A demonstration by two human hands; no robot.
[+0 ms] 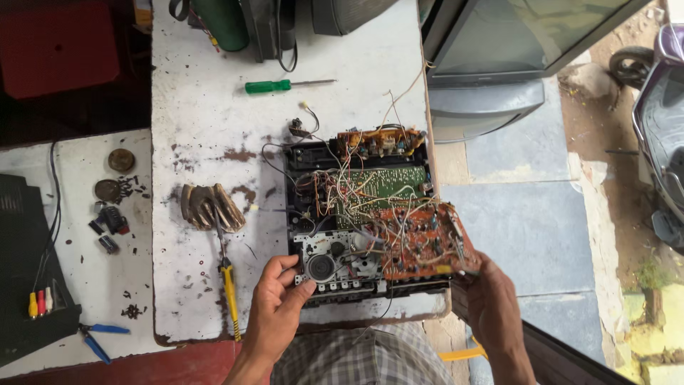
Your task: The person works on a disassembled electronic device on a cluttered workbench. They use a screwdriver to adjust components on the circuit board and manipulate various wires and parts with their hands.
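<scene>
An opened black cassette player chassis [299, 167] lies on the white worktable [206, 121], full of tangled wires, with a green circuit board [385, 184] inside. An orange-brown circuit board [420, 239] is tilted up over its right side. My left hand [276, 303] rests its fingers on the tape mechanism [324, 267] at the chassis' front left corner. My right hand [488, 299] grips the lower right edge of the orange-brown board at the table's right edge.
A yellow-handled soldering iron [229, 292] lies on a wire stand [210, 205] left of the chassis. A green screwdriver [274, 86] lies further back. Blue pliers [96, 339], small parts and a black box sit on the left table. A television set [499, 50] stands right.
</scene>
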